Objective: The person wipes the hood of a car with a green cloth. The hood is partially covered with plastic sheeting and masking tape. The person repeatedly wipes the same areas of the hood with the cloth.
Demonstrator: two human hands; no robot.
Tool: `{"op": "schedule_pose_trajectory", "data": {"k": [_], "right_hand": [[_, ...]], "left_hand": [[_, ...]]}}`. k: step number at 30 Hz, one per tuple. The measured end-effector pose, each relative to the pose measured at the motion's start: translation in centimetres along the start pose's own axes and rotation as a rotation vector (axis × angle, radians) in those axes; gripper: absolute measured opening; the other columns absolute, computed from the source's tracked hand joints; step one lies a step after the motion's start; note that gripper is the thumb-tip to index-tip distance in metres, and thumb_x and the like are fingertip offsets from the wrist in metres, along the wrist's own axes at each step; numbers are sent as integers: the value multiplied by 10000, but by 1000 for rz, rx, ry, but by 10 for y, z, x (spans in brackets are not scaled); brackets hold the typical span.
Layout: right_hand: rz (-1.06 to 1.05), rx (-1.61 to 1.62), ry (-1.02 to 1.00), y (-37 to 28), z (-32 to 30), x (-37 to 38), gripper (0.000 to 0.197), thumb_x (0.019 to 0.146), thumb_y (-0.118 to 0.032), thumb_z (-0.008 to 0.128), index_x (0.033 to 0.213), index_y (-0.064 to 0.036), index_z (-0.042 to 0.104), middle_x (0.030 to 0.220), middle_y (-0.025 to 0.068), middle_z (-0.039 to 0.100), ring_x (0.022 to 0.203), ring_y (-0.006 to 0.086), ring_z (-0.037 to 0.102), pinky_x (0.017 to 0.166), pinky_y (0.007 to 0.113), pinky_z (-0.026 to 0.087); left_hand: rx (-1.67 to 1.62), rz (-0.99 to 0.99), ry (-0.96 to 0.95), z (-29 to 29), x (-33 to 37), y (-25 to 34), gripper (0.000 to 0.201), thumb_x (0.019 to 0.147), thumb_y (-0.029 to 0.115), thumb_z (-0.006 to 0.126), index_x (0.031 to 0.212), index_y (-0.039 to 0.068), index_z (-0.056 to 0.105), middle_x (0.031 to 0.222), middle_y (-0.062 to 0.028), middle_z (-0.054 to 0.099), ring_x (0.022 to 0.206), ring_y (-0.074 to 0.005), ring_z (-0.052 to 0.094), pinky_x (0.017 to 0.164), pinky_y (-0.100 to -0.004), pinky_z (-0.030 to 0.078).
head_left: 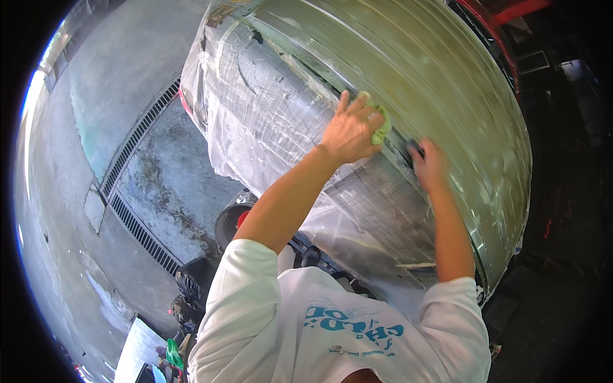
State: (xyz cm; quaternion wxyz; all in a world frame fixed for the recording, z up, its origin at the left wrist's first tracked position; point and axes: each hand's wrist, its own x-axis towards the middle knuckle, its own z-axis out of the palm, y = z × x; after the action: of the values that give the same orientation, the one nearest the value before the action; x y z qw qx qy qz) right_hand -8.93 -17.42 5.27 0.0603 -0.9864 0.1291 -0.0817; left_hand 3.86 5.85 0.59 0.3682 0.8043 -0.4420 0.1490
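A vehicle roof (pixel 421 70) with a dull olive-grey, streaky, ridged surface stretches away in front of me. My left hand (pixel 351 131) presses at the roof's near edge, its fingers closed on a yellow-green cloth (pixel 382 126) that bunches out to their right. To the right, my right hand (pixel 431 165) grips a small dark block (pixel 412 153) against the roof by the same edge. This hand is slightly blurred, and the block's underside is hidden. Clear plastic sheeting (pixel 255 108) covers the vehicle's side below both hands.
A dark bucket (pixel 228 223) with something red in it stands on the floor below my left arm. Drain grating (pixel 137 143) crosses the concrete floor (pixel 108 76) at left. Black plastic bags (pixel 187 297) lie at lower left. A red frame (pixel 511 11) rises at the far right.
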Motion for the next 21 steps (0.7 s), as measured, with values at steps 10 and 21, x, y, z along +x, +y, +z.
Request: {"op": "schedule_pose_trajectory", "data": {"k": [10,21], "right_hand": [[-72,-111,-29,-62,50,73,260,902,-274,763,1013,-47,702,957,168,722,891,410,703,753,500,552],[-265,48,57,-209,84,211,287,931,-350,766,953,-90,644,1001,140,724,947,394,695,789,512,534]], "left_hand": [[-632,-346,564,-38,56,1,424,751,63,808,1154,21,685,1001,-195,737,925,-365,737,837,-400,594],[-373,-649,1165,-40,9,-132,602,828,75,773,1337,-53,478,1177,-235,542,1080,-357,586,956,-458,485]]}}
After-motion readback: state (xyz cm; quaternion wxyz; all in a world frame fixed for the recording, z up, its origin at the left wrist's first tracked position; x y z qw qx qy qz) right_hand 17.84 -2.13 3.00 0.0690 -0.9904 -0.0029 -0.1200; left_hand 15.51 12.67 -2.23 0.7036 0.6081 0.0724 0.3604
